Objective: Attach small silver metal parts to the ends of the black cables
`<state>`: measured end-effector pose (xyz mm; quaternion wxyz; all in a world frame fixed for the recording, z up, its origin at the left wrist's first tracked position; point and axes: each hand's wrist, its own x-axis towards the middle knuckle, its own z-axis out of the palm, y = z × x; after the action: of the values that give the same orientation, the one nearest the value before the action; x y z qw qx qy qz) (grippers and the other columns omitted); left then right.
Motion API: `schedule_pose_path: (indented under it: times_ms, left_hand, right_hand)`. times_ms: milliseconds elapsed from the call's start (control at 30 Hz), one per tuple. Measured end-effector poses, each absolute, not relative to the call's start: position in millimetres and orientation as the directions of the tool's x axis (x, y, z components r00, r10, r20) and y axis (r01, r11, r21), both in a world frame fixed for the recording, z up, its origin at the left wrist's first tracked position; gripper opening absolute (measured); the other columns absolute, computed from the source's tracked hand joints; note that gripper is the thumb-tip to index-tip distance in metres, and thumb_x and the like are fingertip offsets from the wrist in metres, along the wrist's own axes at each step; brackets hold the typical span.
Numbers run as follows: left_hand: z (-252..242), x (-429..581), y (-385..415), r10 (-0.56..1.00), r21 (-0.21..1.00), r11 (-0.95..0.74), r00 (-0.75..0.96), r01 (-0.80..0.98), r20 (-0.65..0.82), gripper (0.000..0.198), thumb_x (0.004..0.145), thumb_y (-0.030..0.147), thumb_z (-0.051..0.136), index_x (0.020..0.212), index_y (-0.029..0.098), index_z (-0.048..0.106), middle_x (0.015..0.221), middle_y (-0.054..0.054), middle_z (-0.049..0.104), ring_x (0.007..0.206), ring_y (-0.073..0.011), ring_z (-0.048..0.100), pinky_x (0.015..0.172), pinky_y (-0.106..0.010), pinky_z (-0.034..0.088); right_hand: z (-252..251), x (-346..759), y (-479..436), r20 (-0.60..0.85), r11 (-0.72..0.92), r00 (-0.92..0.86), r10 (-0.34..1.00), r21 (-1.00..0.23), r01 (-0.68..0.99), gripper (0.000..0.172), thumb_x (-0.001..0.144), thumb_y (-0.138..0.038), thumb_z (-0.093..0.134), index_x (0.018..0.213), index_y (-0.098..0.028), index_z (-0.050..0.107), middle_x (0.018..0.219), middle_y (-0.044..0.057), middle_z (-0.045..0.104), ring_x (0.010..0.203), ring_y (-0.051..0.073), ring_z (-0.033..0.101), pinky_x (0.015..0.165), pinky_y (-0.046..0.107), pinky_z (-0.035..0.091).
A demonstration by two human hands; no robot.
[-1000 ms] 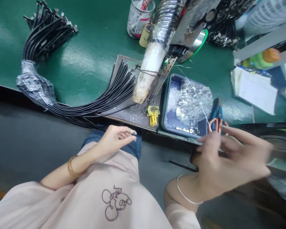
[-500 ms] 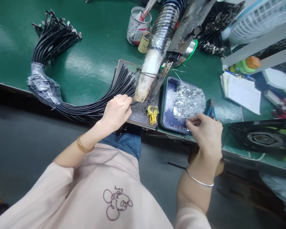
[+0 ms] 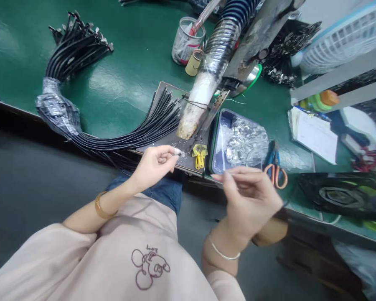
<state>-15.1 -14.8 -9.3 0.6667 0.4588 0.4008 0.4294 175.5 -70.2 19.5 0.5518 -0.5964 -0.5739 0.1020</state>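
My left hand (image 3: 158,165) is closed in a pinch at the front of a dark board (image 3: 188,166). A black cable seems to run into it from the side, and a small pale tip shows at its fingertips. A bundle of black cables (image 3: 122,143) lies behind it, loose ends fanned over the board. My right hand (image 3: 249,194) is pinched in front of a blue tray (image 3: 217,166). A thin pale streak rises by its fingertips, too blurred to name. In the tray sits a crumpled clear bag of small shiny pieces (image 3: 246,142). A yellow clip-like tool (image 3: 199,158) lies between the hands.
A taped duct hose (image 3: 199,98) slants down over the board, with a metal pipe (image 3: 249,46) beside it. Orange-handled pliers (image 3: 275,169) lie right of the tray. A clear cup (image 3: 187,42), paper pad (image 3: 313,133) and black fan-like unit (image 3: 344,194) stand around the green table.
My right hand has come out of the tray, moving left and toward me. My left hand has drawn back from the cable ends and turned, fingertips pointing right. The pliers' handles are uncovered.
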Motion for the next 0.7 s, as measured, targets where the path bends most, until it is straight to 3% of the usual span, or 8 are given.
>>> schedule_pose_path:
  times_ms: [67,233,500,700]
  left_hand:
    - [-12,-15,-14,0.966,0.952,0.2,0.209,-0.233,-0.152,0.015,0.074,0.022,0.073,0.084,0.013,0.066,0.053,0.004,0.06,0.048,-0.0081,0.055,0.053,-0.019,0.044]
    - [-6,-17,-14,0.938,0.932,0.249,0.307,-0.262,-0.164,0.018,0.073,0.025,0.075,0.082,0.014,0.064,0.053,0.003,0.062,0.047,-0.0077,0.055,0.053,-0.02,0.046]
    - [-5,-12,-16,0.919,0.952,0.23,0.366,-0.204,-0.144,0.014,0.074,0.024,0.073,0.081,0.013,0.068,0.053,0.003,0.06,0.049,-0.0076,0.054,0.052,-0.019,0.045]
    - [-5,-11,-17,0.906,0.981,0.167,0.409,-0.103,-0.111,0.022,0.077,0.029,0.071,0.064,0.013,0.065,0.054,0.001,0.059,0.049,-0.0073,0.049,0.05,-0.02,0.041]
  right_hand:
    - [9,156,-70,0.575,0.329,0.276,0.771,-0.729,0.601,0.012,0.083,-0.013,0.074,0.081,-0.022,0.066,0.085,0.0,0.071,0.075,0.015,0.073,0.066,0.03,0.063]
    - [-10,136,-60,0.574,0.387,0.216,0.79,-0.74,0.549,0.011,0.088,-0.013,0.07,0.091,-0.024,0.07,0.093,0.0,0.074,0.086,0.016,0.074,0.074,0.031,0.064]
    - [-9,137,-60,0.55,0.389,0.225,0.804,-0.774,0.5,0.008,0.091,-0.017,0.067,0.092,-0.025,0.068,0.096,0.002,0.074,0.09,0.018,0.075,0.079,0.037,0.064]
    - [-5,141,-60,0.487,0.341,0.219,0.845,-0.808,0.48,0.006,0.091,-0.021,0.067,0.086,-0.023,0.069,0.09,0.002,0.074,0.083,0.017,0.075,0.071,0.033,0.064]
